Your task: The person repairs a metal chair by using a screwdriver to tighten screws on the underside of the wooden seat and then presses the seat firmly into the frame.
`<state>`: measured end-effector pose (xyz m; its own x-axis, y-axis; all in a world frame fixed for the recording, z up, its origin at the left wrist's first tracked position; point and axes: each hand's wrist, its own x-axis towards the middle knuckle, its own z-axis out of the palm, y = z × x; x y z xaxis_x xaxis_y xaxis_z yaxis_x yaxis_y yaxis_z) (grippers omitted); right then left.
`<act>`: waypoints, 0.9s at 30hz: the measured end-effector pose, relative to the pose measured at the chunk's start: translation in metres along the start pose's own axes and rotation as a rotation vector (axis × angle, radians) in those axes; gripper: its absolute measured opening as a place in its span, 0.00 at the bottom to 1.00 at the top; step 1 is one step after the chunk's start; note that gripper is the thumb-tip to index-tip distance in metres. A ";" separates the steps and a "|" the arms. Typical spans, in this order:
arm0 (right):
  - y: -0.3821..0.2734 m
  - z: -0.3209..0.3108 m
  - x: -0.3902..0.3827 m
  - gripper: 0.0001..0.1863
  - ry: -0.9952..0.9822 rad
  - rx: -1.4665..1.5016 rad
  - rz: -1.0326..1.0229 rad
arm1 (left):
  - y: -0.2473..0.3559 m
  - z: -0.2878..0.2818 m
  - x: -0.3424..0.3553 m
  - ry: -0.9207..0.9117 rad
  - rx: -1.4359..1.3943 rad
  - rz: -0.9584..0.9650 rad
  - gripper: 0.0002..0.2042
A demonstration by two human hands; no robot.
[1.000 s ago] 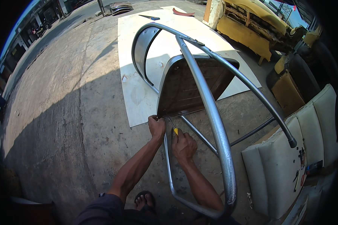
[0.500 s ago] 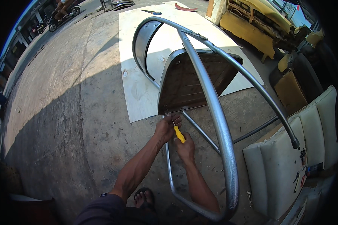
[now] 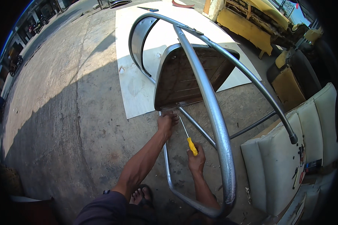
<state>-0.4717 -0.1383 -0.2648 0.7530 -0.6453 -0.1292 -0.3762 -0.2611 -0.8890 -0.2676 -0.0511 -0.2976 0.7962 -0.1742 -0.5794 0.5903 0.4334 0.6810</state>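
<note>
The yellow-handled screwdriver (image 3: 192, 146) has been drawn back from the left hand (image 3: 167, 122): half a second ago its tip was held at that hand's fingers, and now a small gap is seen between them. With the tip apart from the seat pan (image 3: 178, 80), no screw appears to be driven at this instant, so a pause in the fastening work is suggested.

The screwdriver handle is gripped in the closed right hand (image 3: 196, 159), which has been shifted lower and farther right. The left hand's fingers are curled beneath the pan's near left corner, over a leg tube; whether anything is pinched there cannot be told.

The tubular metal chair frame (image 3: 224, 150) is tipped over, with its backrest end above the plywood sheet (image 3: 135, 93) and its nearer tubes past the sheet's near edge, over the concrete (image 3: 101, 127). Its pose appears unchanged. The motorcycle earlier shown on the road is no longer seen there.
</note>
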 end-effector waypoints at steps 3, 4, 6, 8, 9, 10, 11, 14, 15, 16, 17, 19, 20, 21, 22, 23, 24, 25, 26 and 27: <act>0.022 -0.044 0.001 0.22 0.025 -0.025 0.023 | -0.011 -0.001 -0.016 0.008 0.389 0.107 0.13; 0.054 -0.065 -0.003 0.22 0.089 -0.096 0.063 | -0.018 0.014 -0.029 -0.006 0.539 0.185 0.13; 0.068 -0.084 -0.009 0.21 0.182 -0.206 0.133 | -0.016 0.021 -0.027 0.019 1.075 0.483 0.11; 0.049 -0.075 -0.005 0.20 0.094 -0.125 0.141 | -0.004 -0.005 0.025 0.015 1.103 0.738 0.12; 0.056 -0.081 -0.005 0.20 0.092 -0.133 0.111 | 0.000 0.003 0.036 -0.009 1.144 0.846 0.12; 0.070 -0.101 -0.007 0.20 0.119 -0.167 0.103 | 0.005 0.036 0.028 -0.052 1.265 0.919 0.13; 0.053 -0.087 -0.008 0.20 0.124 -0.121 0.134 | 0.025 0.022 0.056 -0.096 1.513 0.888 0.11; 0.045 -0.097 -0.016 0.20 0.111 -0.121 0.138 | 0.038 0.052 0.059 -0.206 1.780 0.792 0.10; 0.047 -0.095 -0.019 0.20 0.121 -0.101 0.085 | 0.041 0.064 0.061 -0.230 1.944 0.785 0.10; 0.046 -0.094 -0.023 0.19 0.116 -0.093 0.085 | 0.046 0.077 0.053 -0.252 2.144 0.767 0.10; 0.043 -0.094 -0.025 0.19 0.110 -0.084 0.083 | 0.041 0.075 0.061 -0.275 2.188 0.890 0.10; 0.051 -0.091 -0.029 0.18 0.106 -0.065 0.067 | 0.041 0.076 0.065 -0.326 2.313 0.953 0.10; 0.054 -0.090 -0.031 0.19 0.101 -0.062 0.068 | 0.042 0.075 0.066 -0.334 2.343 0.945 0.10; 0.054 -0.091 -0.032 0.19 0.095 -0.060 0.070 | 0.045 0.075 0.059 -0.305 2.326 0.913 0.11; 0.054 -0.093 -0.032 0.19 0.095 -0.064 0.070 | 0.043 0.077 0.051 -0.250 2.119 0.948 0.11; 0.053 -0.097 -0.032 0.19 0.093 -0.048 0.092 | 0.040 0.077 0.041 -0.195 1.913 0.969 0.11; 0.048 -0.099 -0.029 0.19 0.086 -0.023 0.102 | 0.046 0.076 0.030 -0.130 1.709 0.990 0.11; 0.048 -0.103 -0.029 0.19 0.087 -0.008 0.121 | 0.046 0.079 0.016 -0.256 1.347 0.778 0.09; 0.054 -0.105 -0.027 0.20 0.090 0.016 0.152 | 0.044 0.082 0.003 -0.338 1.167 0.703 0.08; 0.062 -0.109 -0.025 0.20 0.087 0.036 0.180 | 0.040 0.085 -0.013 -0.408 0.981 0.622 0.08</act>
<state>-0.5727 -0.2165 -0.2688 0.6251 -0.7394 -0.2501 -0.4800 -0.1115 -0.8702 -0.2432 -0.1066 -0.2252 0.8568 -0.5149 0.0267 -0.1951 -0.2758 0.9412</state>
